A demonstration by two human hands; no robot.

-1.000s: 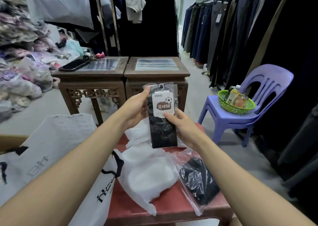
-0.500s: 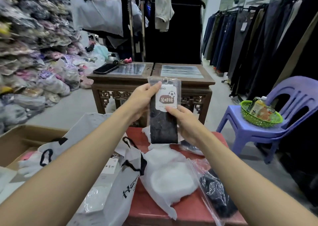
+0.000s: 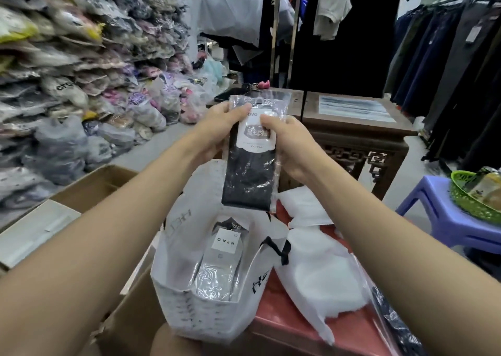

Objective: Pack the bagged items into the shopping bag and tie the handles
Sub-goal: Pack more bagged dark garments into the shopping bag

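Since the earlier frames, the held packet has been carried leftward and is now poised above the open white plastic shopping bag, which was previously off to the left. Nearest, this bag with black handles is seen standing open at the near left edge of the red tabletop; a clear-wrapped flat item with a white "OWEN" label already lies inside it. On the tabletop to the right, a soft white bagged item and a crinkled clear packet of dark fabric are left unpacked.

Above the bag's mouth, the glossy clear packet of black socks with a white card label is held upright. Its top left edge is pinched by the left hand, and its right side is gripped by the right hand, thumb on the label.

For a good placement, the slippery packet should be lowered flat onto the item inside, without the bag's thin wall being folded inward.

Farther off, two dark carved wooden tables are seen.
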